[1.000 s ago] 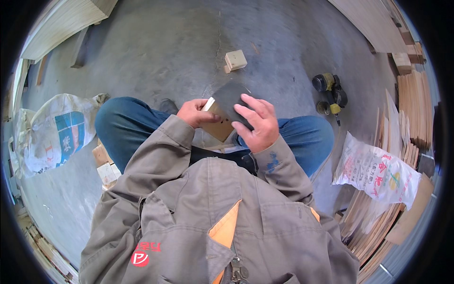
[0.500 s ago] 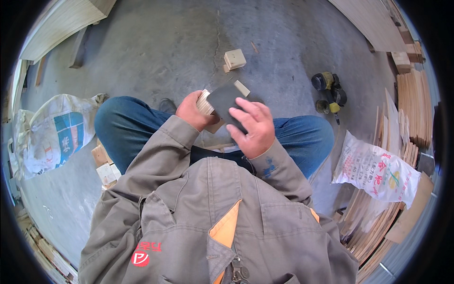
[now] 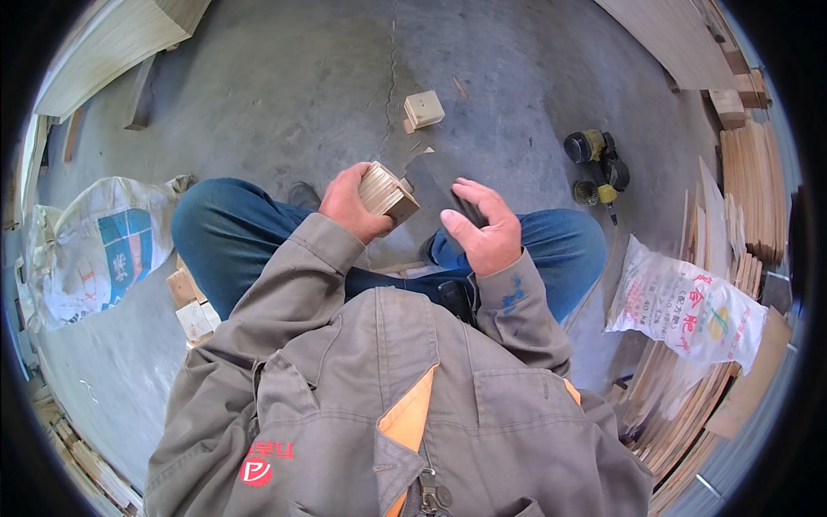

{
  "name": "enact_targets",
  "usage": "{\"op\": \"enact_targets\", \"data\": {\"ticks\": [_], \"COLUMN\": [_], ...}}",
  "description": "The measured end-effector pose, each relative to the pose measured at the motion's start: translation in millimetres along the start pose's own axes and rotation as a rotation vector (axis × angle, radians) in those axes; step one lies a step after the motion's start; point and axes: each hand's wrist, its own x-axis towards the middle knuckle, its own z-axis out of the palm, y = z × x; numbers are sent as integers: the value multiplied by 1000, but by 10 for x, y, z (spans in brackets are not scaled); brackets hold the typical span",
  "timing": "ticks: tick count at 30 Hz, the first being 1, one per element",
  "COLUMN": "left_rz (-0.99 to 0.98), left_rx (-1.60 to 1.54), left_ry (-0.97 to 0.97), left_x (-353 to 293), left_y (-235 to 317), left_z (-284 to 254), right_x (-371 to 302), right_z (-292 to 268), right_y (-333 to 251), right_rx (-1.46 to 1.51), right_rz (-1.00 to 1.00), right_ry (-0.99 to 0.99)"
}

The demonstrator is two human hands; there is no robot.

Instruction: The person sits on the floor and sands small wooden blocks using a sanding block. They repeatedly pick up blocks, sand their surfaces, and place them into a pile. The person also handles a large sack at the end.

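My left hand (image 3: 349,205) grips a small wooden block (image 3: 384,191) of stacked pale layers, fingers and thumb wrapped round its sides. The block is tilted, with a flat brownish face turned to the right. Just right of it, my right hand (image 3: 493,231) pinches a thin dark grey sheet (image 3: 438,185) that looks like sandpaper, between thumb and fingers. The sheet stands slanted beside the block; I cannot tell whether they touch. Beyond my hands, another wooden block (image 3: 425,109) lies on the concrete floor with a small wood piece beside it.
A black and yellow power tool (image 3: 603,165) lies on the floor beyond my right knee. White printed sacks (image 3: 689,302) (image 3: 116,246) flank me. Wood strips (image 3: 754,198) are stacked at the right, wood offcuts (image 3: 196,310) lie by my left thigh, and large panels (image 3: 121,56) stand far left.
The dark sheet has come off the top of the block toward the right, and my right hand has moved right with it. The block in my left hand now shows fully.
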Motion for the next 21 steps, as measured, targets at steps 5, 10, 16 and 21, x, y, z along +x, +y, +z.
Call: {"op": "enact_targets", "data": {"ticks": [5, 10, 16, 21], "left_rz": [41, 88, 39, 40], "left_rx": [-32, -109, -82, -51], "left_ry": [28, 29, -22, -33], "left_x": [-1, -14, -4, -4], "left_y": [-1, 20, 22, 19], "left_z": [2, -18, 11, -1], "right_x": [-53, -53, -5, 21], "right_z": [156, 60, 0, 18], "right_y": [6, 302, 143, 82], "right_rx": [174, -7, -55, -86], "right_rz": [116, 226, 37, -89], "right_ry": [-99, -40, 39, -1]}}
